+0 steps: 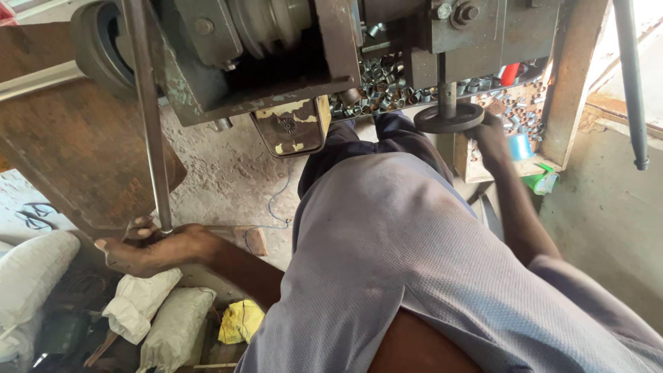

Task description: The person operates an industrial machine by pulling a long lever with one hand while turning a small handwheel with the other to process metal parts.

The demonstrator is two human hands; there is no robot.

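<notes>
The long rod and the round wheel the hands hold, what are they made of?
The long rod, in the left hand, looks like bare steel: grey, smooth, dull shine. The round wheel, under the right hand, seems dark cast metal, matte and grimy, like the worn, rust-flecked machine frame.

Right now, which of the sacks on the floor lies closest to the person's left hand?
The crumpled white sack directly under the left hand, whose fingers wrap the long metal rod. The big pale sack lies farther left, and the greyish one lies lower.
</notes>
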